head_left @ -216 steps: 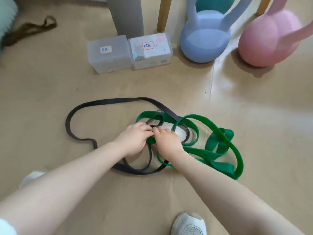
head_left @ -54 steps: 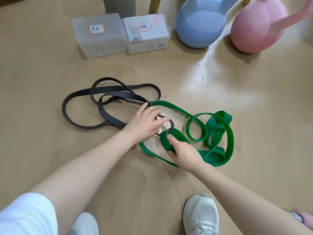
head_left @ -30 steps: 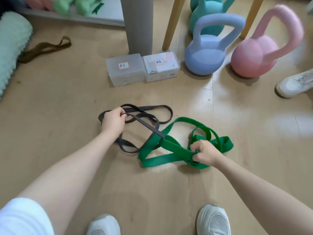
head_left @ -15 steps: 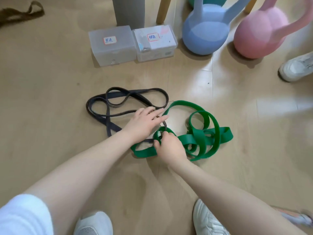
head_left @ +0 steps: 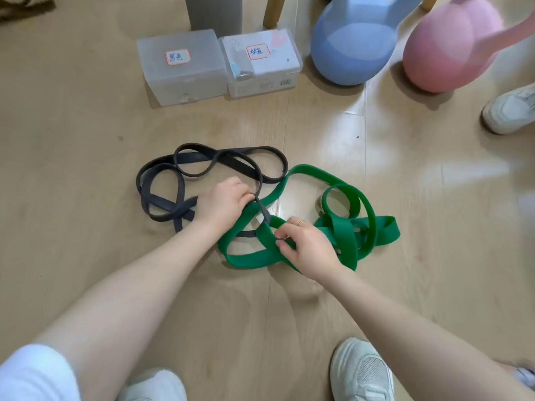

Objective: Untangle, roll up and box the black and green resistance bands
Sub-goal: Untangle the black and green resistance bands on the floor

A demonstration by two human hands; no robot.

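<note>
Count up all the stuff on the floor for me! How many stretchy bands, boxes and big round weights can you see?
Stretchy bands: 2, the black band and the green band
Clear boxes: 2, the left box and the right box
Big round weights: 2, the blue kettlebell and the pink kettlebell
Total: 6

A home workout corner, by the look of it: a pale wood-plank floor (head_left: 86, 140), blue kettlebell (head_left: 353, 47) beside a pink kettlebell (head_left: 451, 50), and wooden furniture legs (head_left: 273, 10) behind two labelled plastic boxes (head_left: 182, 68).
</note>
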